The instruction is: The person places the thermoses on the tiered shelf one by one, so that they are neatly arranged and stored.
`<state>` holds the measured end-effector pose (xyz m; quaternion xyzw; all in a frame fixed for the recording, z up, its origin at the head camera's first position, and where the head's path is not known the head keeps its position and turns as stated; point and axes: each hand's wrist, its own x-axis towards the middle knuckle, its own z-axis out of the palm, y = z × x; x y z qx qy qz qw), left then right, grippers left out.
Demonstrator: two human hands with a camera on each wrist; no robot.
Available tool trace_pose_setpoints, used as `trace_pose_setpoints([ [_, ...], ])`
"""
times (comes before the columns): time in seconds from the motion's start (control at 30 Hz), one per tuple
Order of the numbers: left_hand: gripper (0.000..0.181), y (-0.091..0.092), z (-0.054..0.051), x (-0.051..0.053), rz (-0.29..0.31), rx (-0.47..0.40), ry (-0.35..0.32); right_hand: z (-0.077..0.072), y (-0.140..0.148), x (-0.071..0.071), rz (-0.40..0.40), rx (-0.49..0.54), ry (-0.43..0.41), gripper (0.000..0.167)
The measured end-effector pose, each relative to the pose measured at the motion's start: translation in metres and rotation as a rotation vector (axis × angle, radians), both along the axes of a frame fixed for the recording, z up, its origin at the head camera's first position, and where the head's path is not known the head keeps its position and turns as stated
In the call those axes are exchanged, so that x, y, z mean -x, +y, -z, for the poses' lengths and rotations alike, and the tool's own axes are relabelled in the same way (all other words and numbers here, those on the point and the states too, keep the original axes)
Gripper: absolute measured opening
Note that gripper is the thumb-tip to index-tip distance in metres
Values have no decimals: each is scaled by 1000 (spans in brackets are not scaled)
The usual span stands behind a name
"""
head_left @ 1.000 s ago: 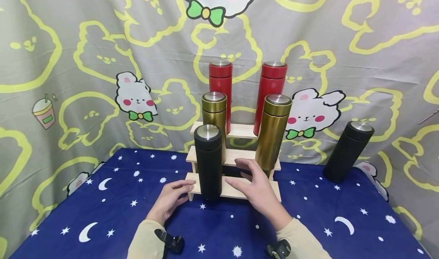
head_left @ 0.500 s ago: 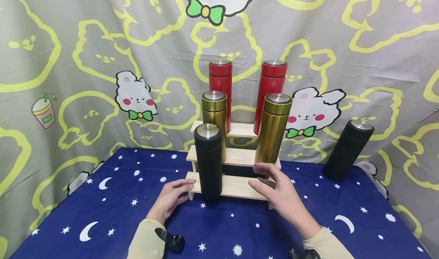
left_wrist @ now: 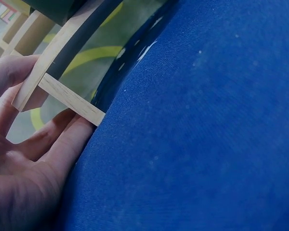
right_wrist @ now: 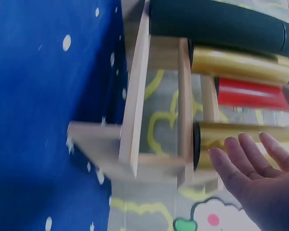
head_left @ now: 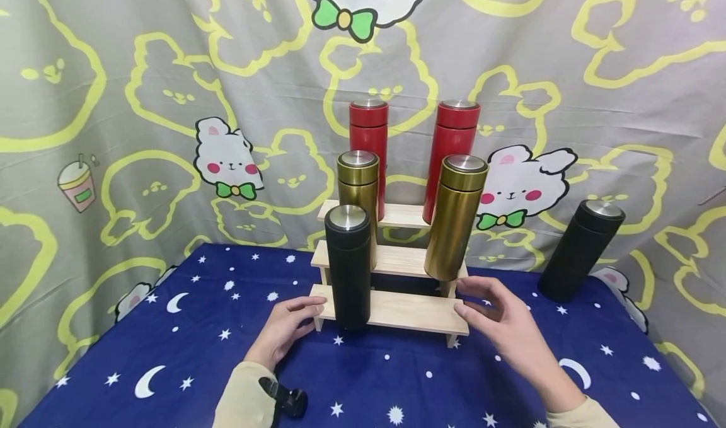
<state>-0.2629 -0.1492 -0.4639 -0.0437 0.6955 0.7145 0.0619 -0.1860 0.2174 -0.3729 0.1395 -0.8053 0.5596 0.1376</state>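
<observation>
A three-step wooden display stand (head_left: 416, 311) holds upright thermos bottles. On its lowest step, toward the left, stands a black thermos (head_left: 348, 270). Two gold thermoses (head_left: 456, 220) (head_left: 358, 179) occupy the middle step, and two red thermoses (head_left: 452, 144) (head_left: 368, 135) the top one. My left hand (head_left: 289, 327) holds the left end of the lowest step; in the left wrist view the thumb lies on the board (left_wrist: 48, 57) and the fingers touch its leg. Beside the step's right end is my right hand (head_left: 507, 318), fingers loosely bent with nothing between them.
Another black thermos (head_left: 581, 251) stands alone on the table at the right rear. A blue tablecloth (head_left: 193, 346) with white moons and stars covers the table. Behind the stand hangs a grey curtain (head_left: 295, 87) printed with cartoon animals.
My right hand has moved right, from beside the black thermos on the lowest step to past the step's right end. My left hand and the bottles keep their places.
</observation>
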Motion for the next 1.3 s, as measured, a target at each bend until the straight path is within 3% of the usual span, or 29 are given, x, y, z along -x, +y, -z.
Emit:
trace_pose_setpoints([
  [0.43, 27, 0, 3, 3, -1, -6, -2, 4, 51, 5, 153, -109, 72, 42],
  [0.9, 28, 0, 3, 2, -4, 2, 1, 12, 106, 5, 321, -215, -1, 50],
  [1.1, 27, 0, 3, 3, -4, -2, -2, 10, 126, 6, 361, -184, -23, 48],
  [1.3, 28, 1, 2, 2, -5, 11, -1, 16, 139, 9, 405, -135, 7, 46],
])
